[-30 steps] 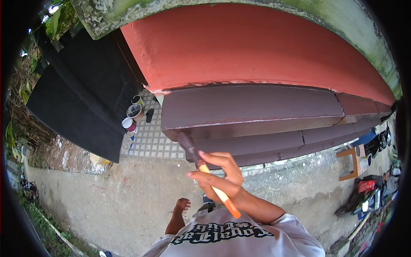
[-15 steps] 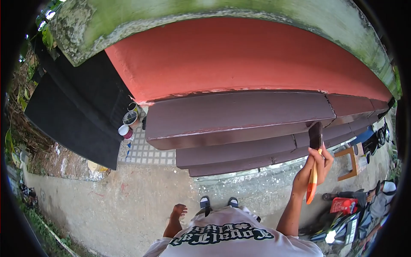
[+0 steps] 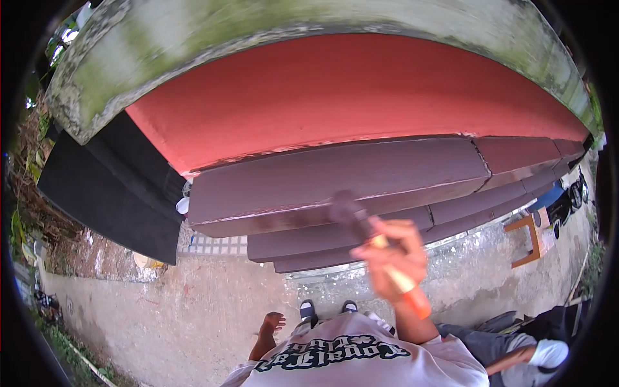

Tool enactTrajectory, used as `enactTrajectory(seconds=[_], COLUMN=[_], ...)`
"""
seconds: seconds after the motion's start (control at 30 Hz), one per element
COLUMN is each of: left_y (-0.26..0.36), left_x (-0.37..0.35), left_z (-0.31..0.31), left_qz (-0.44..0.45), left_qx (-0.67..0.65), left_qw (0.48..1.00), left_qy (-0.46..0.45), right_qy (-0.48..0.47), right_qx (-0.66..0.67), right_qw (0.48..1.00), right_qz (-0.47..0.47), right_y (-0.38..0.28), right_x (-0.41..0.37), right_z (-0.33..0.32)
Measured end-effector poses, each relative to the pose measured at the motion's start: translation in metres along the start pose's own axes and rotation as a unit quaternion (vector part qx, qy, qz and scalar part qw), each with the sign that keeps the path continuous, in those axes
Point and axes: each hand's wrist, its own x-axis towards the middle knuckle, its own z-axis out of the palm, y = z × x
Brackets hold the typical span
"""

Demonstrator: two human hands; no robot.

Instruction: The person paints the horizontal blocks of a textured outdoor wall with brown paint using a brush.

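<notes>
My right hand [image 3: 396,258] is wrapped round a paintbrush [image 3: 407,291] with an orange and yellow handle. The dark bristles, blurred by motion, are at the front edge of the brown-painted ledge [image 3: 290,177]; whether they touch it I cannot tell. Above the ledge rises a red wall [image 3: 361,87]. My left hand [image 3: 275,320] hangs low beside my body over the concrete floor, holding nothing, its fingers loosely curled and a little apart.
Lower brown steps [image 3: 322,248] run beneath the ledge. A black panel [image 3: 116,193] stands at left, a white container [image 3: 183,206] beside it. At right are a wooden stool [image 3: 532,238] and another person [image 3: 516,355] at the lower edge.
My right hand has moved left with the brush, from the ledge's right part towards its middle. The person at right has come closer, and the pots at left are now mostly hidden.
</notes>
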Motion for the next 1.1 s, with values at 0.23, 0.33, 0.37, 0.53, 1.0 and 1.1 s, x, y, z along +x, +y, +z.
enactTrajectory(seconds=[0.23,0.33,0.37,0.53,1.0,1.1], left_y=[0.017,0.032,0.037,0.050,0.059,0.052], left_x=[0.007,0.000,-0.002,-0.007,-0.002,-0.006], left_z=[0.015,0.019,0.022,0.034,0.058,0.061], left_qz=[-0.003,0.030,0.036,0.054,0.056,0.078], left_qx=[0.040,0.039,0.035,0.043,0.069,0.059], left_qw=[0.999,0.999,0.999,0.998,0.995,0.994], left_qy=[-0.003,-0.006,-0.005,0.001,-0.034,-0.039], right_qy=[0.216,0.256,0.229,0.150,0.230,0.201], right_qx=[-0.290,-0.334,-0.334,-0.238,-0.308,-0.272], right_qw=[0.927,0.901,0.908,0.958,0.919,0.938], right_qz=[0.100,0.106,0.105,0.058,0.090,0.074], right_y=[0.037,0.046,0.046,0.027,0.059,0.056], right_x=[-0.007,-0.006,-0.007,-0.016,-0.025,-0.036], right_z=[-0.121,-0.125,-0.121,-0.085,-0.150,-0.111])
